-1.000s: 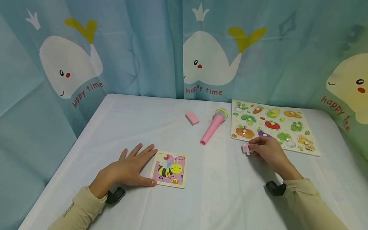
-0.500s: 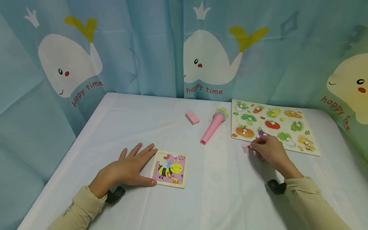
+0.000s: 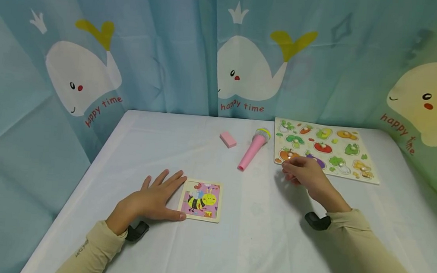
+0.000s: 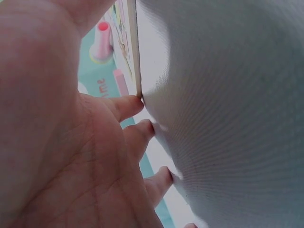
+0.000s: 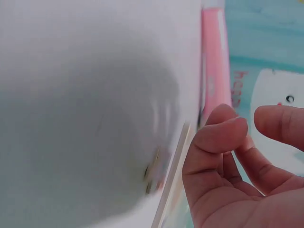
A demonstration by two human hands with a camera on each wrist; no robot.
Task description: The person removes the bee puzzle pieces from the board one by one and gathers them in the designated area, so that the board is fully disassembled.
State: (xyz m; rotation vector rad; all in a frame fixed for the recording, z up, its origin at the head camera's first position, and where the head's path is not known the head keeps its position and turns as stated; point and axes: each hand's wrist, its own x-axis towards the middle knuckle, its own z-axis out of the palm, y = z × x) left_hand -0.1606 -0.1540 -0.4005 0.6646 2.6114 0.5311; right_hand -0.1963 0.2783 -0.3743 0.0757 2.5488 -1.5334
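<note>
Two bare hands are on my feed, both reaching over a white table from beige sleeves. I have the left hand lying relaxed, fingers spread and fairly straight, thumb and index fingertip touching the left side of a small bee puzzle at its lower and upper corners. That puzzle lies flat in its pale frame, left of the table's middle. The right hand I read as released: its fingers are bent, and my right wrist camera shows the thumb standing apart from them. From the head camera its fingertips overlap the near edge of the vegetable board, beside the pumpkin piece; whether they touch the board I cannot tell. That board lies flat at the far right of the table. Near its edge, the right wrist camera gives me a small blurred thing, too smeared to name. Farther back, left of the board, I see a pink microphone, its silver head with a yellow band pointing away, and a pink block just left of it. Behind everything hangs a blue curtain printed with white whales.
</note>
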